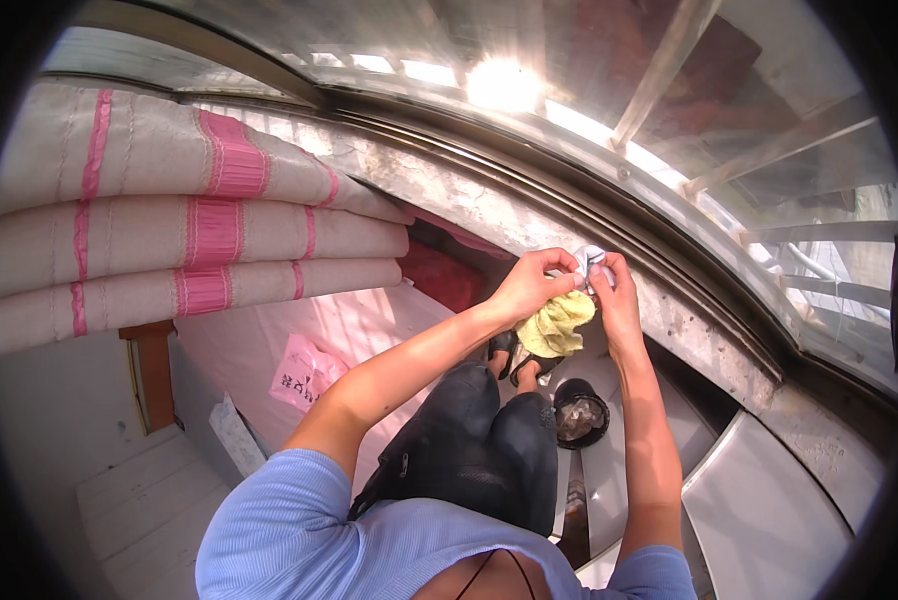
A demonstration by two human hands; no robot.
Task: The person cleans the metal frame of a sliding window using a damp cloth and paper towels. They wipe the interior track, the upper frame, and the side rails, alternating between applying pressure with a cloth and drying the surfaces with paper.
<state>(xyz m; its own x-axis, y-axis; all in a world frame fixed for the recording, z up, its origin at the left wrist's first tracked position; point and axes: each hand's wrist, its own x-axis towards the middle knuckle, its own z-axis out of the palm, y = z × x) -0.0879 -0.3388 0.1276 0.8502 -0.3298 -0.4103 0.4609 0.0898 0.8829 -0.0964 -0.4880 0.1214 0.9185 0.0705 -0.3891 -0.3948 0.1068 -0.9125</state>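
My left hand (533,286) and my right hand (615,301) meet in front of the window sill (486,206). Between their fingertips is a small, crumpled white piece (588,259), cloth or paper, pinched from both sides. It has some dark marks on it. A yellow cloth (557,327) hangs bunched below my left hand, its top hidden by the fingers and palm; it seems to be held there. My right palm is partly turned away, so I cannot tell whether anything else is in it.
A sliding window (419,112) with bars runs along the far side. At left, a thick folded mat with pink bands (216,232) lies over a pink bed surface (389,315) bearing a pink plastic bag (306,371). A black bin (582,414) stands by my feet; a white panel (764,487) is at right.
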